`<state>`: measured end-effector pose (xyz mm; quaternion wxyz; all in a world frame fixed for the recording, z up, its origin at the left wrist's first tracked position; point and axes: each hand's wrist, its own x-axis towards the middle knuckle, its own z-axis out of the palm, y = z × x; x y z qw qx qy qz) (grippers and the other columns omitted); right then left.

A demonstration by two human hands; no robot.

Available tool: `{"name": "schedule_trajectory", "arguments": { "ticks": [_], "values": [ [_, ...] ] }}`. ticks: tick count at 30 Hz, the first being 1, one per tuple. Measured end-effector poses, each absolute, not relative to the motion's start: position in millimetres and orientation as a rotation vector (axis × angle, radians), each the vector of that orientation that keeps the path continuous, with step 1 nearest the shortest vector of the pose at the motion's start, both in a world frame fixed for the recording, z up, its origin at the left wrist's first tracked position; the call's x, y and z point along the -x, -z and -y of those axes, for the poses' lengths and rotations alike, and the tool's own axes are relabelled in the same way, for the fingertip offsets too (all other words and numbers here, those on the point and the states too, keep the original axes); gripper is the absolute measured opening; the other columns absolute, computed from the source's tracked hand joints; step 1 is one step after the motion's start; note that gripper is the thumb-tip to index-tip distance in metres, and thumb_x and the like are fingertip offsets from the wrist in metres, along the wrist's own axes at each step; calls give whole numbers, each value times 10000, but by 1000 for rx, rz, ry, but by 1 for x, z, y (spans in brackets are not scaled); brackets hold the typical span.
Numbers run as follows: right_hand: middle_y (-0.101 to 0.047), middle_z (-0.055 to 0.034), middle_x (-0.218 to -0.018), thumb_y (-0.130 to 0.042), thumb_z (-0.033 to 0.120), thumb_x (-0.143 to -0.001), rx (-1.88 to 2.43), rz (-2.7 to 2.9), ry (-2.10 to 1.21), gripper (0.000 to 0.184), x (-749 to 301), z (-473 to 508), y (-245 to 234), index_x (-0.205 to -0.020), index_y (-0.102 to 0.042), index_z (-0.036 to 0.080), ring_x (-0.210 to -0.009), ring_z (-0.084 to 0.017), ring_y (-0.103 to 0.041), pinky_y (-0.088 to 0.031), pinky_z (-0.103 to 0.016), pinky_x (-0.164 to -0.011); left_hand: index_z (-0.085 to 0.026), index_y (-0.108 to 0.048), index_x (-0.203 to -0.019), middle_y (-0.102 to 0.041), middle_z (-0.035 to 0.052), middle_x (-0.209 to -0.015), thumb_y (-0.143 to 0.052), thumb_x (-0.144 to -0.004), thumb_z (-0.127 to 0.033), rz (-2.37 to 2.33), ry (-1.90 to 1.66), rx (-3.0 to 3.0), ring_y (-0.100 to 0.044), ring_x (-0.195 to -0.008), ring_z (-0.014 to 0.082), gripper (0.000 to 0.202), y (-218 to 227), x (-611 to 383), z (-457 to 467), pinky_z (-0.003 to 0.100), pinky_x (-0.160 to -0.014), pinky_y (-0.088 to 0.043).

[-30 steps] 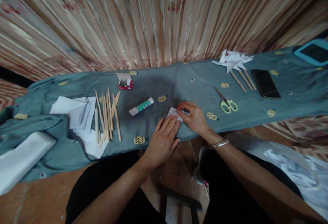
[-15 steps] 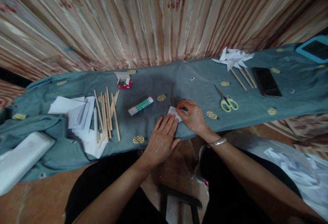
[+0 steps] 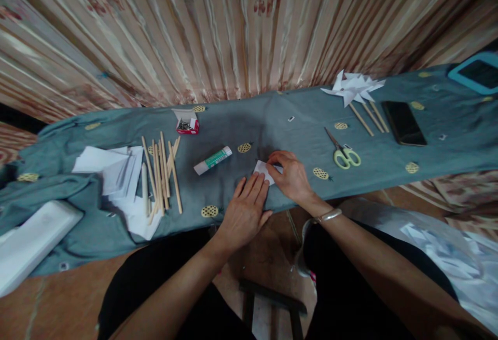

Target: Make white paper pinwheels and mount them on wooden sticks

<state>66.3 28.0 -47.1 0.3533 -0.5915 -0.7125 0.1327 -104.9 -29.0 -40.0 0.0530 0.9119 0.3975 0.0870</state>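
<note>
Here in the centre of the frame, the small white paper point(image 3: 261, 166) lies on the grey-green cloth point(image 3: 233, 127), with both hands on it. The left hand point(image 3: 243, 215) comes in from below, palm down, its four fingers stretched out and only slightly apart, tips pressing on the paper's near edge, while the thumb sticks out well away to the right. Over on the paper's right side, the right hand point(image 3: 291, 178) arches in, fingers curled, thumb and forefinger tips down at the paper; whether they actually pinch it, I can't tell. The green-labelled glue stick point(image 3: 213, 160) lies left of the paper, the scissors point(image 3: 346, 154) off to the right. Against half a second ago, very little changes: both hands hold practically the same pose, the paper stays under them, and the whole scene sits a touch further left in the frame.
</note>
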Motion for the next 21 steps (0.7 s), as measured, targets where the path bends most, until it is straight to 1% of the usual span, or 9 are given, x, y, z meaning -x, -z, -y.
{"name": "schedule_trajectory", "arguments": {
  "ticks": [2,3,5,7,10,13,17,21],
  "values": [
    [-719,-93,-979,-589,192,-861,1531,1882,-312,86,-68,-25,47,-863,-675,190,-935,-257,-642,-498,-409,-909,-24,-377,-1435,-386,218,-1528,-558,-918,-422,-1207,-260,-2779,-327,-1442,331,677,40,105,29,515,-1175,-285],
    [-717,-107,-1026,-591,217,-868,1530,1904,-295,107,-68,-23,47,-918,-677,179,-964,-267,-640,-491,-426,-931,-22,-375,-1436,-388,219,-1527,-559,-918,-419,-1206,-260,-2782,-329,-1442,332,679,41,105,29,514,-1175,-284],
    [-693,-136,-1143,-587,277,-885,1525,1946,-267,222,-71,-17,48,-1055,-661,156,-1054,-294,-619,-473,-460,-973,-22,-367,-1441,-393,220,-1523,-552,-922,-413,-1208,-268,-2784,-331,-1441,330,676,41,105,29,513,-1174,-284],
    [-642,-161,-1260,-560,332,-906,1519,1973,-258,339,-73,-8,49,-1182,-615,141,-1161,-316,-574,-456,-491,-1001,-23,-362,-1444,-400,221,-1519,-543,-927,-407,-1212,-278,-2782,-331,-1442,327,668,41,105,30,513,-1173,-285],
    [-569,-194,-1360,-525,391,-927,1527,1990,-249,455,-78,4,50,-1293,-544,122,-1266,-336,-505,-438,-525,-1020,-32,-374,-1439,-403,222,-1517,-547,-925,-405,-1209,-280,-2780,-325,-1444,327,658,41,105,30,514,-1171,-289],
    [-535,-214,-1388,-509,414,-933,1545,1991,-234,494,-84,11,52,-1325,-515,114,-1299,-346,-477,-426,-541,-1031,-39,-403,-1424,-411,220,-1513,-562,-919,-393,-1212,-272,-2785,-330,-1441,331,637,40,104,29,516,-1168,-298],
    [-533,-203,-1392,-466,382,-947,1574,1954,-226,450,-98,12,54,-1326,-514,145,-1308,-340,-471,-401,-561,-1052,-38,-430,-1407,-420,212,-1510,-592,-906,-363,-1207,-294,-2795,-359,-1428,328,619,39,106,30,514,-1159,-324],
    [-546,-199,-1380,-483,352,-921,1630,1881,-226,433,-118,8,55,-1304,-529,156,-1307,-346,-474,-389,-575,-1057,-46,-469,-1378,-460,201,-1485,-593,-908,-309,-1210,-358,-2792,-416,-1397,309,552,37,116,34,504,-1143,-367]
  ]
}}
